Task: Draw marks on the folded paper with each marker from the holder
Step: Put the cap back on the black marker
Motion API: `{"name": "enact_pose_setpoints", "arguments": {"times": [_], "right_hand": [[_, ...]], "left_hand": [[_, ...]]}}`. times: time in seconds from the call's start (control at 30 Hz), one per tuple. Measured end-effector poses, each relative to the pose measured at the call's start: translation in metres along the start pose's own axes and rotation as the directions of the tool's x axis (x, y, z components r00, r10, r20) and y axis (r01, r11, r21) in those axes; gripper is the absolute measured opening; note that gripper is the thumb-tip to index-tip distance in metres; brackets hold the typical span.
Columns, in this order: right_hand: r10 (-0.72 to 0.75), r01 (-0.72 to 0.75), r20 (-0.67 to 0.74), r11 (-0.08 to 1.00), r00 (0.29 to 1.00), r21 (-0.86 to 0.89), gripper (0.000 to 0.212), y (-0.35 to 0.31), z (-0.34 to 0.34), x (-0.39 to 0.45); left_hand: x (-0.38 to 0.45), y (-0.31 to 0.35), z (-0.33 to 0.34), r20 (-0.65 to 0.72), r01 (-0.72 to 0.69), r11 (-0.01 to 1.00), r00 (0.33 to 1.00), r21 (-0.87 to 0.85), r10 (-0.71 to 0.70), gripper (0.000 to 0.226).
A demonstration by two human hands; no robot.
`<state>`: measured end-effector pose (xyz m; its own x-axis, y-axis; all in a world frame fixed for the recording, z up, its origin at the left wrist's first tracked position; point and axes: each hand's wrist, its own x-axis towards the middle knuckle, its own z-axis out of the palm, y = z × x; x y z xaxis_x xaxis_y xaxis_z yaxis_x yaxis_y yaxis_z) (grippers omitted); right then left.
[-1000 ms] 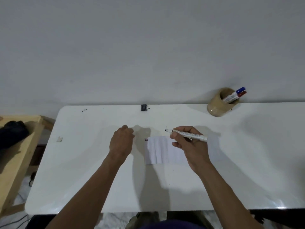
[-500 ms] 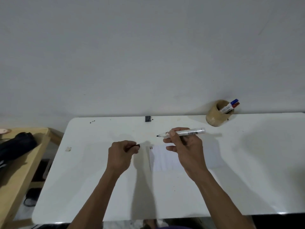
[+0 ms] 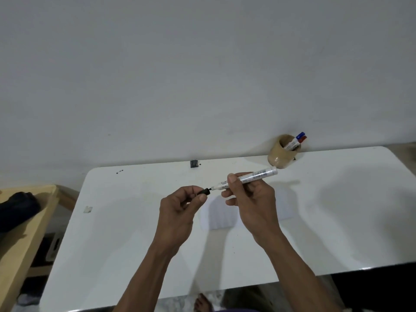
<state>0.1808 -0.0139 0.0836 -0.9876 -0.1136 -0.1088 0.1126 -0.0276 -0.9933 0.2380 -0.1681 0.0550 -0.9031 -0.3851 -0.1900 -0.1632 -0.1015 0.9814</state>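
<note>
Above the white table (image 3: 135, 244), through the head camera, I see my right hand (image 3: 252, 203) grasping the uncapped marker (image 3: 245, 179), my left hand (image 3: 180, 206) pinching its black cap (image 3: 204, 191) at the tip. Both hands half hide the folded paper (image 3: 221, 216); any marks are hidden. Two markers (image 3: 296, 141) lean in the holder (image 3: 280, 154).

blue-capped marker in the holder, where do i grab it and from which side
Pinch the blue-capped marker by its capped end from above right: only that end sticks out of the tan holder, leaning right. The red-capped marker lies against it, so pinch narrowly.
</note>
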Motion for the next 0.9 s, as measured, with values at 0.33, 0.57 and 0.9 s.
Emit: {"name": "enact_pose_setpoints", "arguments": {"times": [0.33, 0.57, 0.9], "right_hand": [[0.066, -0.068, -0.037, 0.995, 0.997, -0.076, 0.017, 0.005, -0.024, -0.014], [0.046, -0.045, 0.008, 0.991, 0.999, -0.126, 0.011, 0.006, -0.042, -0.012], [0.111, -0.107, -0.059, 0.992, 0.992, 0.07, 0.014, 0.008, -0.079, 0.021]], "left_hand": [[-0.006, -0.009, 0.022, 0.141, 0.002, 1.0, 0.99, 0.005, -0.003, 0.01], [-0.001, -0.01, 0.036, 0.177, 0.051, 0.998, 0.983, 0.028, -0.055, 0.007], [0.029, 0.0, 0.08, 0.236, -0.026, 0.987, 0.972, 0.157, -0.012, 0.007]]}}
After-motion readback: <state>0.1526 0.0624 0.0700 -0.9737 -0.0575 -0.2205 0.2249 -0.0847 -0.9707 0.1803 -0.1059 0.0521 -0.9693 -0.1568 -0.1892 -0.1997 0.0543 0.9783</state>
